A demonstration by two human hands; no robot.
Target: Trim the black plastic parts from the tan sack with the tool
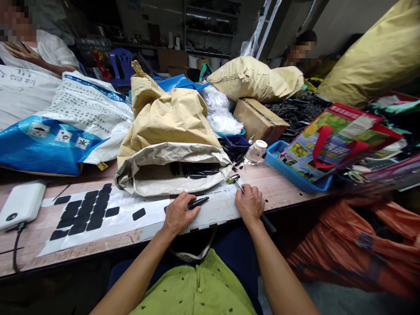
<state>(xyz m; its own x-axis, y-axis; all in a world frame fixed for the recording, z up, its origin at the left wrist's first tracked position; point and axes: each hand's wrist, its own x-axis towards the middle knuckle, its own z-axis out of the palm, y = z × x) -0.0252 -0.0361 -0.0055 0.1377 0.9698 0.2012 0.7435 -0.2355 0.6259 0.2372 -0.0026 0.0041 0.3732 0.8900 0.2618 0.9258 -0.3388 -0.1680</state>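
Hammer (239,183) sat gripped in the right hand (250,203), near the open sack (173,116). The left hand (180,211) held a black pen-like piece (198,202) over the grey board (218,210).

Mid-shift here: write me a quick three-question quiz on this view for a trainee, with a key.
1. Which hand holds the hammer?
2. True or false: black parts show inside the mouth of the open sack.
3. What do the black patches lie on?
a) a white sheet
b) a blue tray
c) a cardboard box

Key:
1. The right hand; the left hand holds a black pen-like piece.
2. True.
3. a
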